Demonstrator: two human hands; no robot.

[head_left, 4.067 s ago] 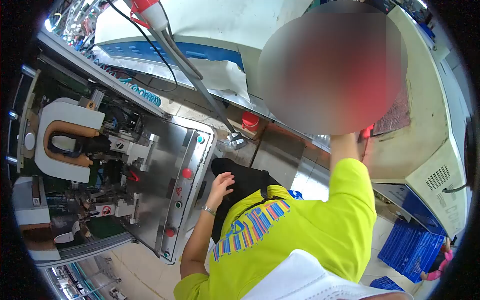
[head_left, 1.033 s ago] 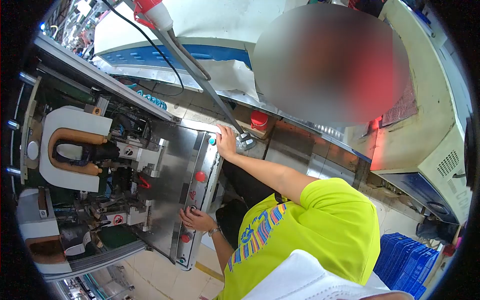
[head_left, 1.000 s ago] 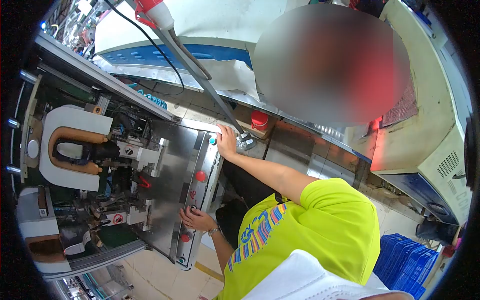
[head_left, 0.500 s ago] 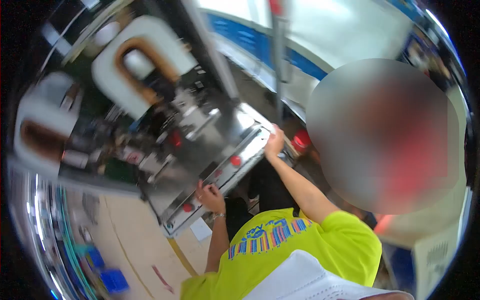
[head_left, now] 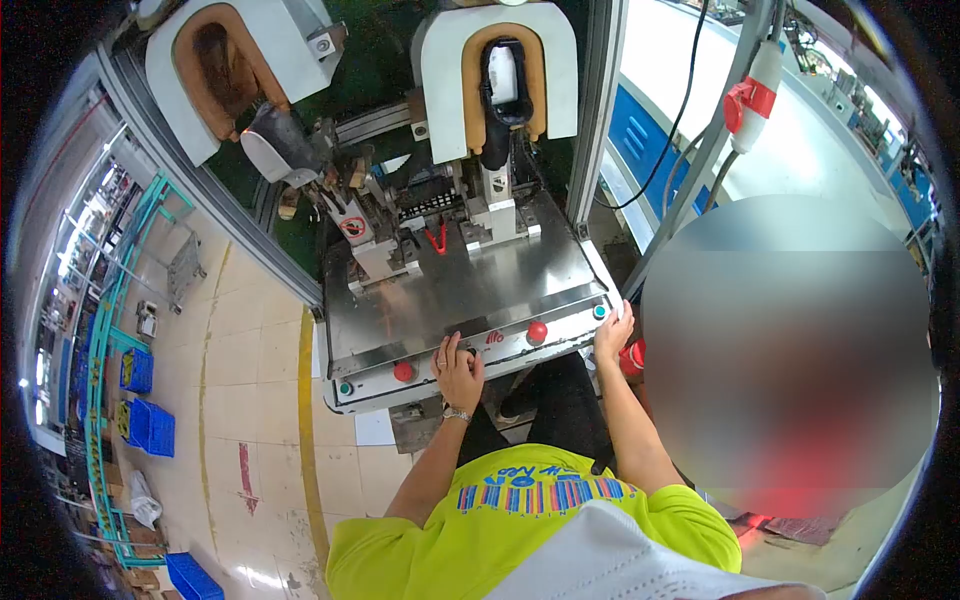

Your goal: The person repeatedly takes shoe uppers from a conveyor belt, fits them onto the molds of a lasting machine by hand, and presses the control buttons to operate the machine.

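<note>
Across the front of a machine runs a metal control panel (head_left: 440,366) with two red buttons and a green button at each end. My left hand (head_left: 459,378) rests on the panel's middle, fingers stretched over its upper edge and thumb apart, beside a small dark round control (head_left: 471,351). At the right end, my right hand (head_left: 612,338) holds the panel's corner between thumb and fingers, just below the green button (head_left: 600,312). Behind the panel lies a steel plate (head_left: 470,285) with red-handled pliers (head_left: 437,238) on it.
Two white U-shaped pads with brown lining, a left one (head_left: 300,35) and a right one (head_left: 567,80), stand behind the plate around clamped forms. A red and white plug (head_left: 752,105) hangs at right. A person, blurred, is close on my right. Blue bins (head_left: 152,428) stand at left.
My view has turned and steadied, so the machine now appears more upright. Both hands remain at the control panel, left at its middle and right at its right end.
</note>
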